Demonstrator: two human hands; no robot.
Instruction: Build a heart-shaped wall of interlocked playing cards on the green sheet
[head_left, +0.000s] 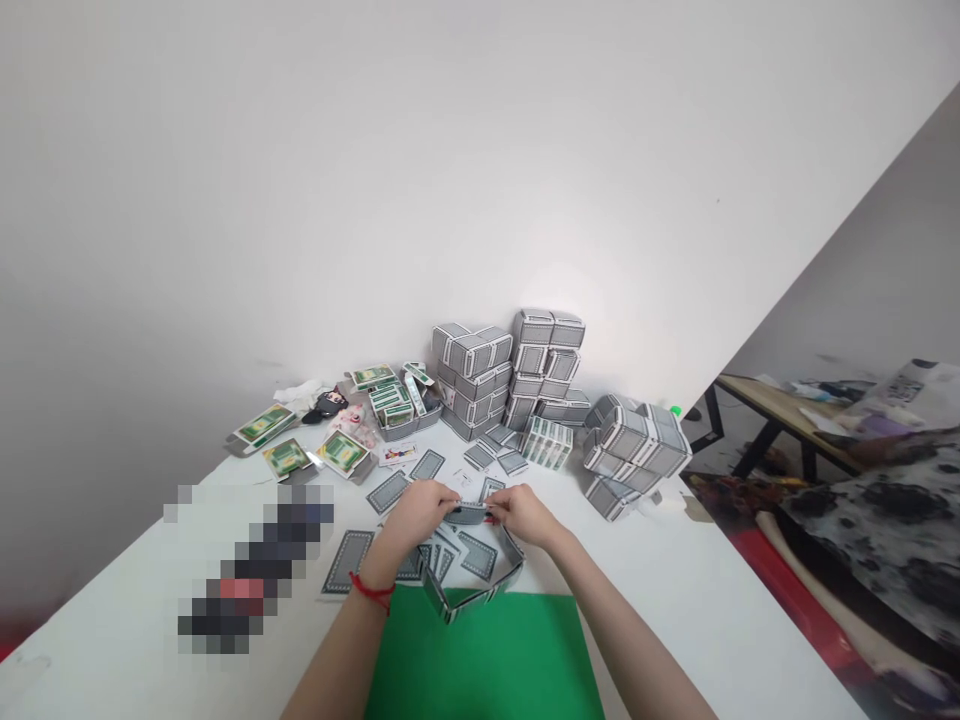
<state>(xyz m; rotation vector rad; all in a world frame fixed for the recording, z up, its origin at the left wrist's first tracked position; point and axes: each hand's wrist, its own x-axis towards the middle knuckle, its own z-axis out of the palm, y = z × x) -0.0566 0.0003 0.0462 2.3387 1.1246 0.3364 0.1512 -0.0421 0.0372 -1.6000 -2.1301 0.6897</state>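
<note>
My left hand (421, 508) and my right hand (527, 513) pinch the two ends of a folded grey-backed playing card (469, 514), fingers closed. In front of it, a loop of linked folded cards (472, 602) stands on edge, its near corner over a green mat (484, 660). Whether the held card is joined to this loop, I cannot tell. Inside the loop lie loose cards (478, 556), face down. More cards lie by my left hand, including one face-down card (388, 493) and a joker-like face-up card (397, 453). A red string bracelet circles my left wrist.
Against the wall stand stacked blocks of folded cards (472, 380) and a taller stack (547, 350). Another block pile (637, 445) leans at the right. Green-and-white card boxes (394, 400) fill a tray at the back left. Opened boxes (345, 452) and a pixelated dark patch lie left.
</note>
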